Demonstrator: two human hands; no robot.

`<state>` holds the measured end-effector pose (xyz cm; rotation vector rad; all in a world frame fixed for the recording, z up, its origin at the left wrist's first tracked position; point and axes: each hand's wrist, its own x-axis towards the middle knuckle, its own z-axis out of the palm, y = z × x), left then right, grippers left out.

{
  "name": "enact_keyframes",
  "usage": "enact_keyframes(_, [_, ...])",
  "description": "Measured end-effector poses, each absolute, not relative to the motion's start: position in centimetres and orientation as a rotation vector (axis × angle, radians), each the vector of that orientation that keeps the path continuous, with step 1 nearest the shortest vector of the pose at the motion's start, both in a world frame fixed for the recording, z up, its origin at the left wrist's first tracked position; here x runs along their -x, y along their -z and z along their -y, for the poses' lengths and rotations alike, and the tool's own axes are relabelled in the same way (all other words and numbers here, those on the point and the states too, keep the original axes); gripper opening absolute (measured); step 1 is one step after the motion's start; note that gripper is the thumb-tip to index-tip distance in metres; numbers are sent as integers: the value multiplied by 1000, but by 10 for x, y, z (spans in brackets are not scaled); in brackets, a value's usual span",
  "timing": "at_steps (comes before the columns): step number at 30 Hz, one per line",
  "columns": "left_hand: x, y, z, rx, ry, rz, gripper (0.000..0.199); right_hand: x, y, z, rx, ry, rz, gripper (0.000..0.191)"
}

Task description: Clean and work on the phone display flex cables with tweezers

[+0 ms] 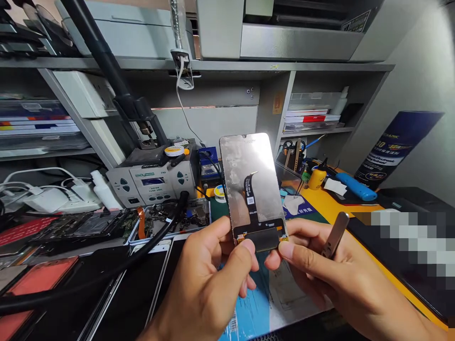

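A phone screen panel (236,189) is held up with its silvery back facing me and a black flex cable (250,199) lying along its middle. My left hand (216,270) grips the panel's lower left corner, the thumb on the bottom edge. At the lower right corner, my right hand (320,265) pinches the panel between thumb and fingers. Metal tweezers (336,234) are also tucked in my right hand, their end sticking up past the fingers. Beneath both hands lies a blue and white sheet (252,308).
A grey soldering station (152,182) stands behind at left, beside a tray of small parts (133,237). A black cable (142,255) crosses the left side over phone panels. At right are a yellow bottle (317,176), a blue tool (357,187) and a dark spray can (394,147).
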<state>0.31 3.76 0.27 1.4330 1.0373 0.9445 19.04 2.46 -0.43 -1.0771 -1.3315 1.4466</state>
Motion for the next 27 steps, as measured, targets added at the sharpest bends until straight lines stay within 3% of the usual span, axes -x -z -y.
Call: enact_keyframes(27, [-6,12,-41,-1274,-998,-934,29,-193,5,-29,954,-1552,1306,15])
